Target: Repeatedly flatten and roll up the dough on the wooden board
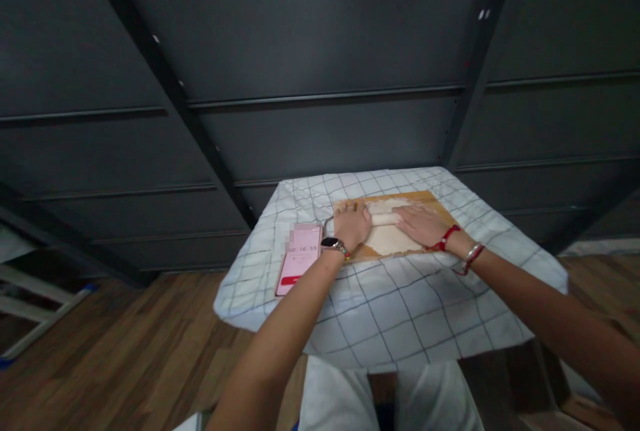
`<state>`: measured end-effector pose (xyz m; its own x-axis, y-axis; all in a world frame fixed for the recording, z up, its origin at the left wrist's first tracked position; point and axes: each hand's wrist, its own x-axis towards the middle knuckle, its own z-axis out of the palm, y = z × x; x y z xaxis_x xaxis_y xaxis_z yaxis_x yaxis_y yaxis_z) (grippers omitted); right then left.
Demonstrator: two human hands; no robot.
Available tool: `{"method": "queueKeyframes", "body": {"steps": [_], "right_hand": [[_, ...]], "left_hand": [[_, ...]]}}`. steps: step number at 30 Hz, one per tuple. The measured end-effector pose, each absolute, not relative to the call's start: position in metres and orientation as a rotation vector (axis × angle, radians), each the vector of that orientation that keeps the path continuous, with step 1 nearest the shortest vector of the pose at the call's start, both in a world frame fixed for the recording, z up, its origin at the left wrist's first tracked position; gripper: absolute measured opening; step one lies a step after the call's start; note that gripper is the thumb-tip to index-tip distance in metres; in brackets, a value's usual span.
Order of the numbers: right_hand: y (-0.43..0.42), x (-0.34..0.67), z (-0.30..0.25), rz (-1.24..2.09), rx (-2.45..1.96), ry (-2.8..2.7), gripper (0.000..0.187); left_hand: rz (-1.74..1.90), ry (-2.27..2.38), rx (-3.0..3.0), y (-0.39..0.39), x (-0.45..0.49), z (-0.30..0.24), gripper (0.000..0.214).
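A wooden board [434,201] lies on a small table covered by a white checked cloth [395,304]. Pale flattened dough [390,239] is spread on the board. Across it lies a light rolling pin [386,219]. My left hand [352,224] presses on the pin's left end with its fingers curled down. My right hand [423,223] lies flat on the pin's right end, fingers stretched out. A watch sits on my left wrist, and red and silver bands circle my right wrist.
A pink phone [300,259] with a lit screen lies on the cloth left of the board, close to my left wrist. Dark metal panels and slanted beams [165,77] rise behind the table. Wooden floor [125,344] spreads to the left.
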<state>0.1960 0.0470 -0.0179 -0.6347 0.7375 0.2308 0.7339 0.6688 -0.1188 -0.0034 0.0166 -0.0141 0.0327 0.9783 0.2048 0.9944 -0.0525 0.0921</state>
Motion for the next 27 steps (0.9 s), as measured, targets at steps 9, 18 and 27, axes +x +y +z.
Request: {"method": "queueKeyframes", "body": {"steps": [9, 18, 27], "right_hand": [[0.005, 0.214, -0.018, -0.049, -1.096, -2.670, 0.049], [0.041, 0.188, 0.000, -0.006, -0.965, -2.731, 0.033], [0.052, 0.188, 0.004, 0.093, -0.968, -2.683, 0.036]], "left_hand": [[-0.308, -1.986, -2.218, -0.035, 0.002, -0.019, 0.052], [-0.367, -2.097, -2.383, -0.008, 0.001, -0.004, 0.054], [-0.628, -2.233, -2.223, 0.038, 0.006, -0.011, 0.048]]}}
